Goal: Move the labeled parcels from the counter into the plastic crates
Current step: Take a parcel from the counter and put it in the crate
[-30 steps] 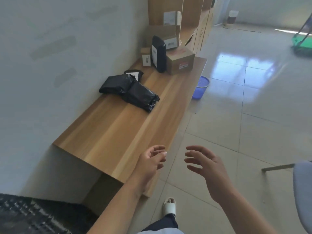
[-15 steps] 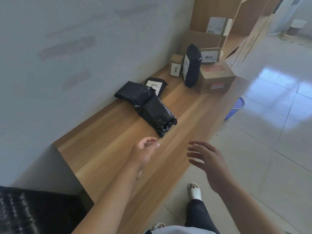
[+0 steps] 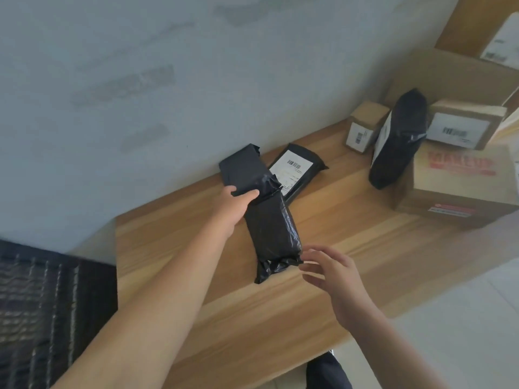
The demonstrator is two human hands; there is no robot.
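Two black plastic-wrapped parcels lie end to end on the wooden counter. My left hand grips where the far parcel meets the near parcel, thumb and fingers curled over the black wrap; which of the two it holds is unclear. My right hand is open with spread fingers, its fingertips at the crumpled near end of the near parcel. A flat black mailer with a white barcode label lies just behind them. A dark plastic crate sits low at the left, beyond the counter's end.
An upright black parcel leans on a big cardboard box at the right. A small labeled box, another labeled box and a larger carton stand behind. The wall runs along the counter's far side.
I have stepped closer to the counter. My left hand reached forward and took hold at the black parcels; my right hand moved up to the near parcel's end.
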